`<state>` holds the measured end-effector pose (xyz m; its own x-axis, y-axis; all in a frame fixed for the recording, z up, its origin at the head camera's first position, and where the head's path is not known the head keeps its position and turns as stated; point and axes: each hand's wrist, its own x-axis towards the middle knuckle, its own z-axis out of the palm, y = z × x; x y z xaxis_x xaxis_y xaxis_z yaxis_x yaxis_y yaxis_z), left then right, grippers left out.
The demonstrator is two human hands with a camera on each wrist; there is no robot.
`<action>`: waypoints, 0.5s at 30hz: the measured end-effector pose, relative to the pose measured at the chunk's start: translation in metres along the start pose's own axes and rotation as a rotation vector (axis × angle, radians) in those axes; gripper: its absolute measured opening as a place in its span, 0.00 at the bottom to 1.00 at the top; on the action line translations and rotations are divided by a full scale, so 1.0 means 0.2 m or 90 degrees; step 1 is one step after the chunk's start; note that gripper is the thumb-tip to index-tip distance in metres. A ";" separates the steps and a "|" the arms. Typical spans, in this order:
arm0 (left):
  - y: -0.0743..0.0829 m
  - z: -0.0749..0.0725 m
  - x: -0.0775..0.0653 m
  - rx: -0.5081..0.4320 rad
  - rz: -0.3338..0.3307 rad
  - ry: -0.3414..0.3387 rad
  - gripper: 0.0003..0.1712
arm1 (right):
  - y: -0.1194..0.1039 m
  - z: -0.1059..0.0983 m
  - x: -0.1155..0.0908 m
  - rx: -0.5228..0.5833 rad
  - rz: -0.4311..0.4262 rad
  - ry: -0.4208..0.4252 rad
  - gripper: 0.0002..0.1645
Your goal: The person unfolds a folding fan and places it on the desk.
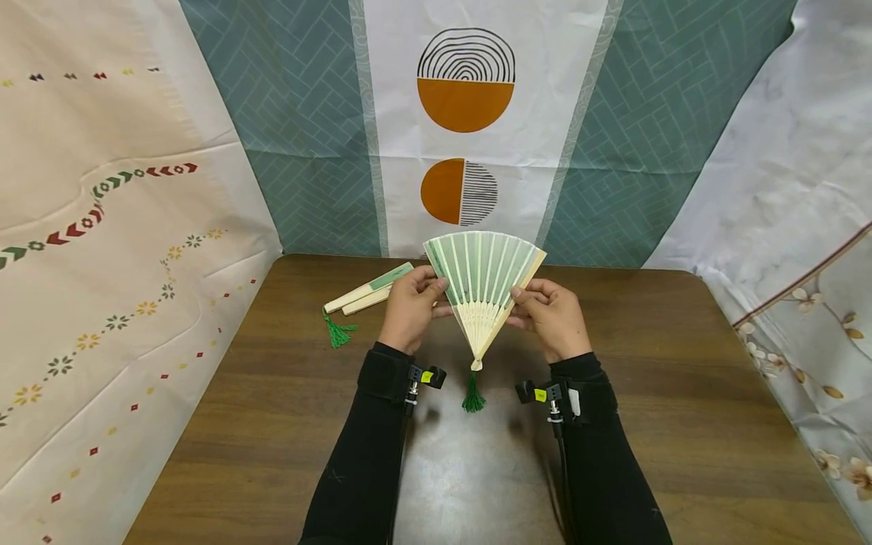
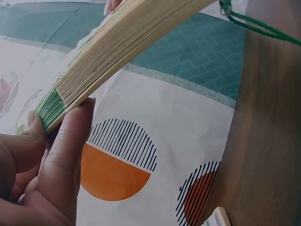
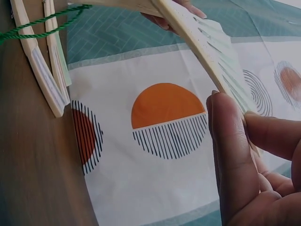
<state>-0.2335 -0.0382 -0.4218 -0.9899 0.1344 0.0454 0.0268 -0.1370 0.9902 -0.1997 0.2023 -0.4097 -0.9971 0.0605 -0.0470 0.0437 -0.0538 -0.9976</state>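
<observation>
Pale-green and cream folding fan [image 1: 485,274], spread into a wedge, is held above a brown wood-grain table [image 1: 688,393]. Its long axis runs away from the person, broad curved edge far, narrow pivot near. Pleated green panels top slim cream ribs. It sits between both hands: the left hand [image 1: 412,303] pinches its left edge, the right hand [image 1: 553,312] its right. A dark-green tassel [image 1: 474,397] hangs at the pivot.
</observation>
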 end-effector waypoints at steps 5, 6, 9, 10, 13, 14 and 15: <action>0.00 -0.01 0.00 -0.015 0.003 0.015 0.16 | 0.00 -0.01 0.00 0.020 0.000 0.018 0.17; 0.00 -0.01 0.00 -0.017 0.001 0.016 0.16 | 0.00 -0.01 0.00 0.023 0.000 0.020 0.16; -0.01 -0.02 0.01 -0.028 -0.003 0.022 0.16 | 0.01 -0.02 0.01 0.034 -0.002 0.029 0.15; -0.01 -0.02 0.01 -0.035 -0.004 0.024 0.16 | 0.01 -0.02 0.01 0.038 -0.002 0.034 0.14; -0.01 -0.02 0.02 -0.056 -0.001 0.031 0.16 | 0.01 -0.02 0.01 0.043 -0.006 0.049 0.15; -0.01 -0.02 0.02 -0.060 0.002 0.035 0.15 | 0.01 -0.02 0.01 0.045 -0.007 0.053 0.15; -0.01 -0.03 0.02 -0.065 0.004 0.038 0.14 | 0.01 -0.02 0.01 0.049 -0.008 0.055 0.15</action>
<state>-0.2384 -0.0425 -0.4246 -0.9964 0.0745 0.0411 0.0224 -0.2369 0.9713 -0.2021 0.2073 -0.4121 -0.9881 0.1477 -0.0421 0.0231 -0.1281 -0.9915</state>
